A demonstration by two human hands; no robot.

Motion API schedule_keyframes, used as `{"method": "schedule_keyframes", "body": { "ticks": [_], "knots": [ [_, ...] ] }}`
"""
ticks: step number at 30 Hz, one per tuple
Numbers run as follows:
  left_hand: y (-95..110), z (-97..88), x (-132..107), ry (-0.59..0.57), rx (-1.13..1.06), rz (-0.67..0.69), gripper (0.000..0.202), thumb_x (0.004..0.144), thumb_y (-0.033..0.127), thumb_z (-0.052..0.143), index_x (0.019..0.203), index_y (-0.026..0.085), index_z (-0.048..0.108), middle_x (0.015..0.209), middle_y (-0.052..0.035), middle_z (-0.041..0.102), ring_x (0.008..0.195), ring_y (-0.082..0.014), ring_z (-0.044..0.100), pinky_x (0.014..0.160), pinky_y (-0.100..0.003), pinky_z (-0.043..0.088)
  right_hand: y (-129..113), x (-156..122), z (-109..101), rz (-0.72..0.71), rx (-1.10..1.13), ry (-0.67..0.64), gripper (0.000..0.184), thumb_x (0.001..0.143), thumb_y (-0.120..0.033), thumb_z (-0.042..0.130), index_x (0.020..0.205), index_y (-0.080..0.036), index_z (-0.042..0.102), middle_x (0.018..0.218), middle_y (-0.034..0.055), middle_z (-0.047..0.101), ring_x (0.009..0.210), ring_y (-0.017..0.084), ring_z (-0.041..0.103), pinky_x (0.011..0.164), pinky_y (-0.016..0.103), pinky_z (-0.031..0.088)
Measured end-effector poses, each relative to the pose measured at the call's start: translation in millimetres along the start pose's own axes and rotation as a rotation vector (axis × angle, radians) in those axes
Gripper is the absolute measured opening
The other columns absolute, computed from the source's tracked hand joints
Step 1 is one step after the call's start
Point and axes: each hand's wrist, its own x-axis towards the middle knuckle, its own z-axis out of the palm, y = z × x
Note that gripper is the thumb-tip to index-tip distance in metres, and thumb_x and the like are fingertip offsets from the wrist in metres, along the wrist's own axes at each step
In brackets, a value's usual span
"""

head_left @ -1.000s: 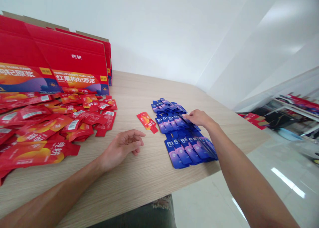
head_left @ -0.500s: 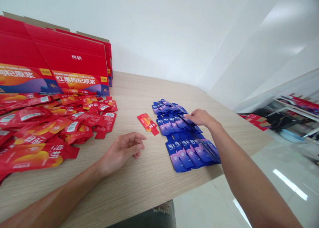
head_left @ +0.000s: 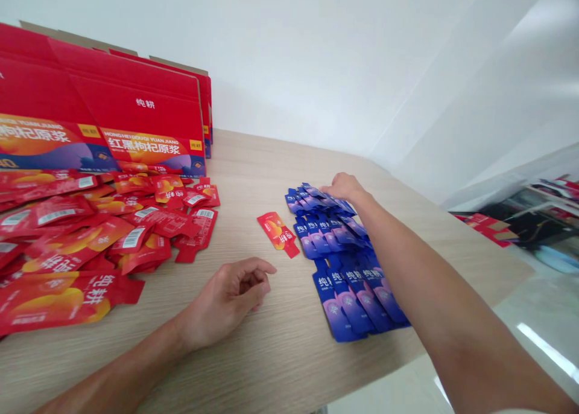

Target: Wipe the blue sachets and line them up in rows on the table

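Note:
Blue-and-purple sachets (head_left: 346,305) lie overlapped in three rows on the wooden table. My right hand (head_left: 346,187) reaches over them to the far row (head_left: 303,200), its fingers drawn together at the upper edge of a blue sachet there. The undersides of those fingers are hidden, and my forearm covers the right ends of the rows. My left hand (head_left: 230,299) rests on the table with fingers loosely curled, thumb apart, and nothing in it. Beyond its fingertips lies a single red-and-orange sachet (head_left: 277,232), left of the blue rows.
A heap of red sachets (head_left: 104,233) covers the table's left side. Behind it stand red printed cartons (head_left: 154,115) against the white wall. The bare wooden tabletop (head_left: 253,166) shows between heap and rows. A cluttered shelf (head_left: 547,203) stands beyond the right edge.
My right hand has moved from the middle blue row to the far row. My left hand stays beside the single red sachet. The view has shifted slightly.

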Motion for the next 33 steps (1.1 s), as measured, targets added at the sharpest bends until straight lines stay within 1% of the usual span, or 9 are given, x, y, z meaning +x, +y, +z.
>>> {"method": "schedule_keyframes", "body": {
  "ticks": [3,7,10,13,20,24,27,30,33],
  "knots": [
    [-2.3,-1.0,-1.3,-0.018,0.026,0.014,0.040,0.098,0.046,0.061,0.121,0.014,0.070,0.083,-0.0034,0.064,0.068,-0.0150,0.055,0.060,-0.029,0.042,-16.4,19.6,16.0,0.070,-0.012,-0.034,0.081,0.087,-0.072,0.075,0.129,-0.004,0.075,0.135,0.0304,0.072,0.122,0.039,0.074,0.097,0.039,0.061],
    [0.2,-1.2,-3.4,-0.009,0.056,0.043,0.033,0.101,0.044,0.060,0.114,0.016,0.072,0.078,-0.0012,0.061,0.067,-0.0134,0.052,0.060,-0.026,0.040,-23.1,43.5,32.4,0.073,-0.038,-0.096,0.081,0.084,-0.072,0.077,0.131,-0.005,0.075,0.137,0.0289,0.072,0.127,0.038,0.072,0.097,0.039,0.061],
    [2.7,-1.2,-4.3,-0.013,0.044,0.039,0.031,0.101,0.043,0.060,0.114,0.017,0.072,0.077,-0.0004,0.060,0.066,-0.0129,0.049,0.060,-0.026,0.039,-24.4,56.3,38.9,0.066,-0.056,-0.102,0.081,0.080,-0.070,0.081,0.129,-0.006,0.076,0.136,0.0283,0.073,0.127,0.039,0.072,0.096,0.039,0.062],
    [4.3,-1.6,-4.1,-0.014,0.056,0.039,0.032,0.100,0.042,0.060,0.116,0.017,0.072,0.078,-0.0009,0.060,0.067,-0.0136,0.051,0.060,-0.026,0.040,-28.0,60.1,41.2,0.067,-0.062,-0.077,0.077,0.078,-0.067,0.083,0.126,-0.008,0.077,0.133,0.0266,0.074,0.123,0.039,0.073,0.094,0.039,0.063],
    [4.8,-1.9,-2.6,-0.019,0.047,0.016,0.032,0.102,0.043,0.059,0.114,0.017,0.071,0.077,-0.0001,0.059,0.066,-0.0129,0.049,0.060,-0.026,0.039,-36.0,50.2,33.9,0.084,-0.026,-0.026,0.068,0.076,-0.055,0.085,0.122,-0.006,0.078,0.127,0.0263,0.077,0.117,0.038,0.075,0.089,0.038,0.064],
    [0.2,-1.3,-2.8,-0.020,0.018,0.031,0.032,0.102,0.043,0.059,0.116,0.017,0.070,0.075,0.0014,0.056,0.064,-0.0122,0.047,0.059,-0.026,0.038,-29.2,39.4,22.4,0.080,-0.065,0.022,0.064,0.083,-0.057,0.080,0.122,-0.006,0.079,0.128,0.0266,0.076,0.116,0.038,0.075,0.092,0.038,0.063],
    [-2.5,-1.3,-2.2,-0.022,0.031,0.020,0.033,0.102,0.043,0.059,0.117,0.017,0.072,0.077,0.0006,0.058,0.066,-0.0129,0.051,0.061,-0.027,0.040,-21.4,25.6,16.6,0.060,-0.106,0.004,0.064,0.087,-0.058,0.077,0.123,-0.005,0.079,0.126,0.0278,0.076,0.118,0.039,0.074,0.093,0.038,0.063],
    [-3.5,-1.6,-1.5,-0.024,0.042,0.013,0.033,0.101,0.043,0.060,0.117,0.017,0.072,0.080,-0.0008,0.061,0.068,-0.0134,0.055,0.062,-0.027,0.041,-16.4,9.7,16.7,0.064,-0.112,-0.039,0.067,0.087,-0.060,0.077,0.125,-0.005,0.078,0.126,0.0287,0.076,0.119,0.041,0.074,0.093,0.040,0.063],
    [-4.5,-1.7,-1.0,-0.021,0.023,0.024,0.033,0.100,0.043,0.061,0.117,0.017,0.071,0.080,-0.0006,0.061,0.067,-0.0133,0.055,0.061,-0.027,0.041,-15.7,-2.0,19.0,0.111,-0.096,-0.049,0.072,0.084,-0.066,0.079,0.129,-0.009,0.077,0.130,0.0278,0.075,0.121,0.040,0.074,0.094,0.042,0.062]
  ]
}}
